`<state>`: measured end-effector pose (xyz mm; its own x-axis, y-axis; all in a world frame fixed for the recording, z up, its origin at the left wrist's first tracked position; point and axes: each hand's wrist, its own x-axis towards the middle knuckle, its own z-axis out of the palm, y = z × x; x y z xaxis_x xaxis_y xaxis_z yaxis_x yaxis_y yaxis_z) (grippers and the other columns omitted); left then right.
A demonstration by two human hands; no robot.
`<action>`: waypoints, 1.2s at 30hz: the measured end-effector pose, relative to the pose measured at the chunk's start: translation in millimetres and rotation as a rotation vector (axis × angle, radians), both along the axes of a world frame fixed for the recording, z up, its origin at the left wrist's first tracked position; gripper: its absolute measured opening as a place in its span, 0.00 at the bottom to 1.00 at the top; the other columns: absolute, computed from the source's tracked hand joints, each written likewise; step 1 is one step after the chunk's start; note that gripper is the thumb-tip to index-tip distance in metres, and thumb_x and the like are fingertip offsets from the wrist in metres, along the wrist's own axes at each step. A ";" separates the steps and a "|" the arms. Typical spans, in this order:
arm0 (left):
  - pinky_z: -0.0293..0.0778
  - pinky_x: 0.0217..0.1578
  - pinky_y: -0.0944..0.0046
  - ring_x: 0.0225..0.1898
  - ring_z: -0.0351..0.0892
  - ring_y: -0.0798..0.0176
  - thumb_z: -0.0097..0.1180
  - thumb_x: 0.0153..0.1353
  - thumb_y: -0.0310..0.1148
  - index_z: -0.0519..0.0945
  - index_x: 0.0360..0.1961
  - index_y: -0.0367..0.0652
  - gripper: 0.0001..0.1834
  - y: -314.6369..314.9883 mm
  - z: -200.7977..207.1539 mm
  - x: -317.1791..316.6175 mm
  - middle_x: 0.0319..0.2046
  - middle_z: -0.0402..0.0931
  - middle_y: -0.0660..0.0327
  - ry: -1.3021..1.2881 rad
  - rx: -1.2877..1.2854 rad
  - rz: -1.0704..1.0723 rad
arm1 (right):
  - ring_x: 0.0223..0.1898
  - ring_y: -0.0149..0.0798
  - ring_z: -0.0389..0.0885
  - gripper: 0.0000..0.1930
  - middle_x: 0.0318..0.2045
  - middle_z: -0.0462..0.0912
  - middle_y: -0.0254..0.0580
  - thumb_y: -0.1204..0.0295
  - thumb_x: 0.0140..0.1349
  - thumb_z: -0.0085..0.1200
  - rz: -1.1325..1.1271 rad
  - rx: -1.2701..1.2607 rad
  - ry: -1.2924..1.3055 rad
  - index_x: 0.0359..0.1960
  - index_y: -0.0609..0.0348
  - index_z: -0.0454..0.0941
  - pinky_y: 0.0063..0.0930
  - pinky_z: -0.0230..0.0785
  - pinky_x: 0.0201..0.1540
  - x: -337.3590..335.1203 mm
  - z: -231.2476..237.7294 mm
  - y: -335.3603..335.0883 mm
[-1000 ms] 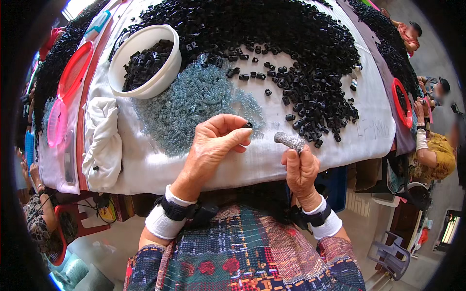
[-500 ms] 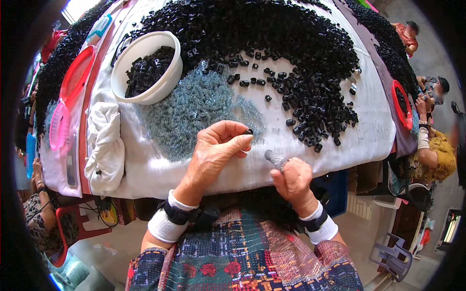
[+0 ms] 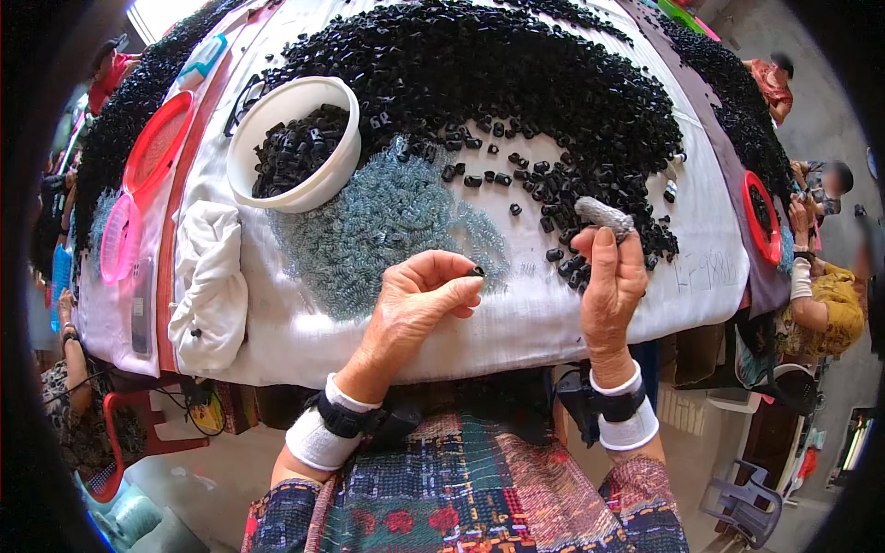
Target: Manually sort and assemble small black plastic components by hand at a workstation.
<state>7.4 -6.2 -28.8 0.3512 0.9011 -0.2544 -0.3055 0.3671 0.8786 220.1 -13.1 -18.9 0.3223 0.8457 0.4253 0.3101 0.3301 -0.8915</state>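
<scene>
My left hand (image 3: 406, 309) is closed in a pinch over the table's near part. Between thumb and forefinger it holds a small black plastic piece (image 3: 477, 272), mostly covered by the fingertips. My right hand (image 3: 612, 290) reaches over the near edge of a loose cluster of black plastic pieces (image 3: 590, 170). One of its fingers wears a grey wrapping (image 3: 601, 216), and the thumb stands up close to it. I see nothing held in this hand. Beyond my left hand lies a heap of small pale-blue metal springs (image 3: 369, 235).
A white tub (image 3: 352, 157) with black pieces stands left of the springs. A white cloth (image 3: 210, 286) lies at the left. A large black heap (image 3: 489, 60) spans the far side. Red sieves (image 3: 132, 175) rest at the sides, and other people sit both sides.
My right hand has moved away and to the right, up to the black pieces. My left hand keeps its pinch on the small piece; the view has shifted slightly.
</scene>
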 end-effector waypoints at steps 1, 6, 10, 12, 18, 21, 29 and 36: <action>0.76 0.32 0.72 0.29 0.79 0.72 0.61 0.56 0.27 0.78 0.38 0.37 0.09 0.3 -0.1 0.4 0.29 0.79 0.62 0.008 -0.004 0.006 | 0.28 0.21 0.72 0.07 0.28 0.78 0.33 0.73 0.67 0.46 -0.026 -0.030 -0.066 0.40 0.63 0.75 0.15 0.66 0.31 2.6 2.1 -2.0; 0.77 0.32 0.71 0.29 0.79 0.71 0.61 0.56 0.26 0.78 0.38 0.37 0.09 0.1 -3.6 -1.7 0.28 0.79 0.61 -0.008 -0.004 0.022 | 0.30 0.29 0.79 0.08 0.31 0.81 0.41 0.81 0.59 0.51 -0.055 -0.050 -0.355 0.40 0.65 0.77 0.22 0.72 0.33 7.8 -3.2 -11.3; 0.78 0.32 0.71 0.29 0.79 0.71 0.61 0.57 0.26 0.78 0.39 0.37 0.09 0.7 -3.1 -1.7 0.28 0.79 0.61 -0.014 -0.011 0.011 | 0.33 0.43 0.77 0.11 0.31 0.78 0.46 0.85 0.52 0.54 -0.019 -0.038 -0.579 0.38 0.64 0.77 0.29 0.71 0.36 16.7 -2.8 -11.2; 0.78 0.32 0.71 0.30 0.79 0.70 0.61 0.57 0.26 0.78 0.39 0.37 0.09 0.7 -4.5 -2.9 0.29 0.79 0.61 -0.024 -0.006 0.011 | 0.34 0.47 0.76 0.12 0.31 0.77 0.47 0.86 0.49 0.54 0.016 -0.007 -0.696 0.36 0.64 0.77 0.32 0.70 0.37 17.5 -2.4 -9.3; 0.77 0.32 0.71 0.30 0.79 0.70 0.60 0.57 0.26 0.78 0.39 0.37 0.09 2.2 -3.4 -3.5 0.29 0.79 0.60 -0.043 -0.020 -0.001 | 0.37 0.44 0.74 0.10 0.30 0.76 0.41 0.81 0.45 0.55 0.072 -0.013 -1.071 0.31 0.60 0.75 0.34 0.66 0.40 14.4 -6.2 -3.9; 0.77 0.32 0.71 0.30 0.79 0.71 0.60 0.57 0.26 0.78 0.39 0.37 0.09 3.0 -4.1 -4.2 0.28 0.79 0.61 -0.039 -0.016 0.005 | 0.36 0.43 0.73 0.09 0.29 0.76 0.40 0.79 0.46 0.54 0.084 -0.003 -1.113 0.32 0.59 0.75 0.34 0.65 0.39 8.8 -6.2 3.2; 0.76 0.33 0.72 0.29 0.78 0.71 0.60 0.57 0.26 0.78 0.38 0.38 0.08 -0.7 -2.7 -5.7 0.29 0.80 0.61 -0.053 -0.023 -0.002 | 0.31 0.43 0.73 0.08 0.26 0.72 0.41 0.80 0.47 0.52 0.187 0.003 -1.218 0.32 0.59 0.72 0.34 0.66 0.35 12.8 -8.7 10.0; 0.75 0.33 0.72 0.29 0.78 0.71 0.61 0.57 0.26 0.78 0.38 0.36 0.09 -2.2 0.9 -2.3 0.28 0.79 0.61 -0.049 -0.011 0.010 | 0.30 0.47 0.77 0.15 0.29 0.76 0.45 0.85 0.46 0.52 0.211 -0.044 -0.643 0.37 0.61 0.74 0.31 0.70 0.33 -2.7 4.9 -0.3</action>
